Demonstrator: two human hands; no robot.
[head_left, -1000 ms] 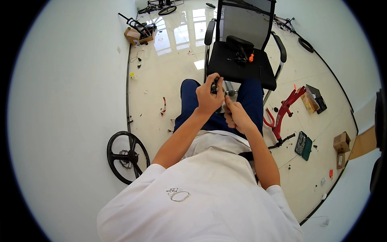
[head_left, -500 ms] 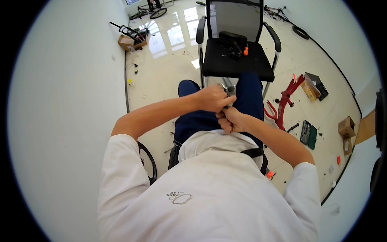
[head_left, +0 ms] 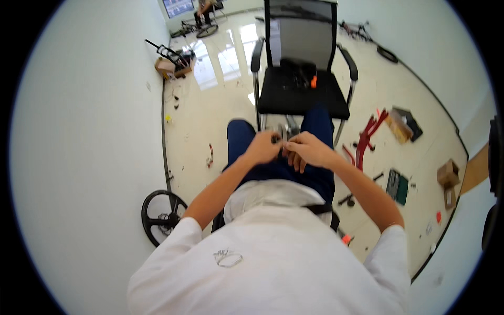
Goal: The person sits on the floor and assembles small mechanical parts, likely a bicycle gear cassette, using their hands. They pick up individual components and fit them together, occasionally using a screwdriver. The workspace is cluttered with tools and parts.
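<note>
Head view shows a seated person's two hands meeting over the lap, between knees in dark blue trousers (head_left: 240, 137). The left hand (head_left: 264, 147) is curled, its thumb side toward the other hand, and it grasps a small dark part (head_left: 275, 138) that pokes out at the fingertips. The right hand (head_left: 308, 150) comes in from the other side, thumb and forefinger drawn together just beside that part, the remaining fingers bent loosely downward; blur hides the contact, so I cannot tell whether it pinches anything. Just beyond the hands, between the knees, lies a grey metal piece (head_left: 292, 125), partly covered.

Past the knees stands a black chair (head_left: 299, 105) with a mesh back; dark items (head_left: 295, 71) and an orange object (head_left: 314, 82) rest on its seat. On the pale floor (head_left: 194, 126) to the right are a red frame (head_left: 366, 137), an open green case (head_left: 402, 190) and cardboard boxes (head_left: 448, 173). A black spoked wheel (head_left: 157, 221) leans near the left wall. Far off, another person (head_left: 205, 8) sits beside a bicycle wheel (head_left: 208, 31).
</note>
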